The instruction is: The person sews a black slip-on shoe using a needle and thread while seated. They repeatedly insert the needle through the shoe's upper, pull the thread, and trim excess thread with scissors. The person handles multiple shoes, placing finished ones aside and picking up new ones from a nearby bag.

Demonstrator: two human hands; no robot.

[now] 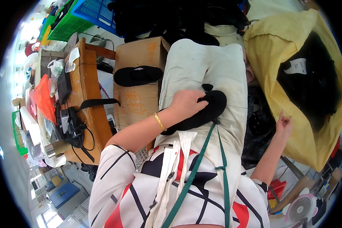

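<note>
On my lap, over pale trousers or a cloth, lies a black slipper (215, 107). My left hand (188, 104) is closed on it, thumb and fingers bent over its upper side. A small black piece (207, 87) shows just beyond those fingers. Out to the right, my right hand (283, 125) is at the near side of a big yellow sack (268, 49). Its index finger is stretched out and the other fingers are partly bent; I see nothing held in it. Dark goods (311, 83) with a white slip fill the sack's mouth.
Another black slipper (138, 76) rests on a cardboard box (135, 53) to my left. Beside it stands a wooden table (88, 76) with cables and a dark strap. Black items (171, 17) are heaped at the far side. A green cord (201, 155) hangs down my front. A fan (301, 208) stands lower right.
</note>
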